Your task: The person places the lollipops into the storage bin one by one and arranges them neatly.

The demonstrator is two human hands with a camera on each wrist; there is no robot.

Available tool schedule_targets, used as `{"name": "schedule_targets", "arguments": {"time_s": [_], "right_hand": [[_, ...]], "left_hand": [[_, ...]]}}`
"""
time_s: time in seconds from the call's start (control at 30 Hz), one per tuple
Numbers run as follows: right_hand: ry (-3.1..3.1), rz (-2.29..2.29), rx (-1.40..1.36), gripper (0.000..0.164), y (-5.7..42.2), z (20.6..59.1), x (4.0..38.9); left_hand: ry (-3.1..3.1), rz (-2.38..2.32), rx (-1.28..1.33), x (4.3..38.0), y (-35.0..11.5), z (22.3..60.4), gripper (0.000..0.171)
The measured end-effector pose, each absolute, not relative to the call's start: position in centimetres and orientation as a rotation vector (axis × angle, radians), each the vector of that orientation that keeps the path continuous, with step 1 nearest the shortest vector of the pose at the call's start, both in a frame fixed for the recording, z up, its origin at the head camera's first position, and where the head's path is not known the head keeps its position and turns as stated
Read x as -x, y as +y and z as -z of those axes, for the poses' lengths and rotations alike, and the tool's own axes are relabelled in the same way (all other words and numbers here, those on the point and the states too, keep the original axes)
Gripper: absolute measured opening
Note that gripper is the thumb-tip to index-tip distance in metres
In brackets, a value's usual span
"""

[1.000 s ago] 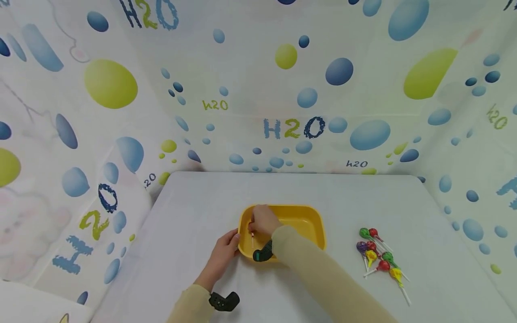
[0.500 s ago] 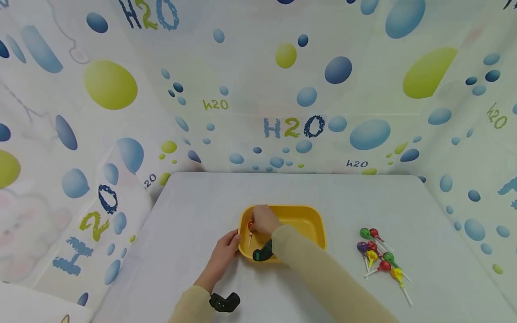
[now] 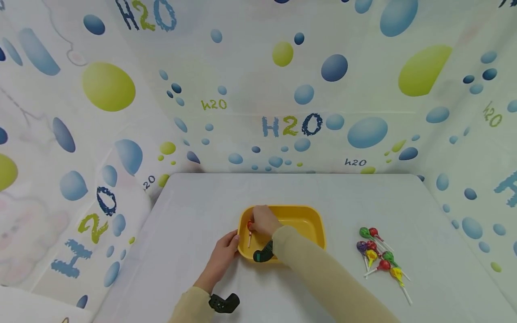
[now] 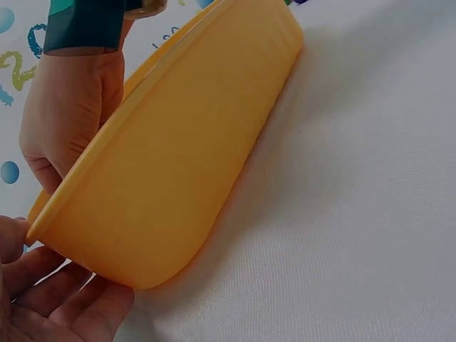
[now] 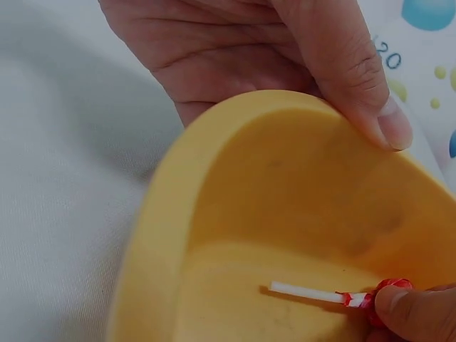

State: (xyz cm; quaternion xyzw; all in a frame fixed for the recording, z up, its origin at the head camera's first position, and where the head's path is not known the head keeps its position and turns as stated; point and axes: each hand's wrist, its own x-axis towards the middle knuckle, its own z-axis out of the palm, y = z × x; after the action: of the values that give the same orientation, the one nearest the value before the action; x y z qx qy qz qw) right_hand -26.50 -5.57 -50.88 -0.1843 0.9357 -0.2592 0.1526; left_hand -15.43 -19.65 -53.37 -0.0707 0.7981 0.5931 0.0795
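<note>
In the head view a yellow plastic tray (image 3: 304,220) stands on the white table. My left hand (image 3: 222,253) grips its left side, the thumb over the rim and the fingers against the outer wall, as the left wrist view shows. Inside the tray's left end, my right hand (image 3: 265,220) pinches a red-wrapped lollipop (image 5: 331,295) by its candy head. The lollipop's white stick lies low over the tray floor, pointing toward the near side. Part of the candy head is hidden behind the thumb and fingers.
To the right of the tray lies a loose group of several lollipops, among them a green lollipop (image 3: 365,232), a purple lollipop (image 3: 361,246) and a yellow lollipop (image 3: 396,273). A patterned sheet (image 3: 242,89) hangs behind and beside the table (image 3: 202,193).
The lollipop in my right hand has turned slightly, its stick end swinging a little to the left. Both hands and the tray stay in nearly the same place.
</note>
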Motion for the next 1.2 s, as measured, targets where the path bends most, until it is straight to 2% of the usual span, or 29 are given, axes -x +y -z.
{"name": "schedule_targets", "arguments": {"time_s": [0.47,0.9,1.07,1.2], "right_hand": [[2.702,0.747,0.517,0.009,-5.5,51.0,26.5],[2.711,0.735,0.485,0.018,-5.5,50.1,26.1],[2.678,0.804,0.481,0.023,-4.2,49.3,25.6],[2.641,0.933,0.521,0.027,-1.1,48.3,25.0]], "left_hand": [[2.370,-1.790,0.202,15.5,-19.4,53.5,0.049],[2.380,-1.791,0.222,15.3,-19.4,52.8,0.050],[2.391,-1.772,0.252,15.2,-19.2,52.8,0.049],[2.400,-1.760,0.257,15.3,-19.1,52.9,0.049]]}}
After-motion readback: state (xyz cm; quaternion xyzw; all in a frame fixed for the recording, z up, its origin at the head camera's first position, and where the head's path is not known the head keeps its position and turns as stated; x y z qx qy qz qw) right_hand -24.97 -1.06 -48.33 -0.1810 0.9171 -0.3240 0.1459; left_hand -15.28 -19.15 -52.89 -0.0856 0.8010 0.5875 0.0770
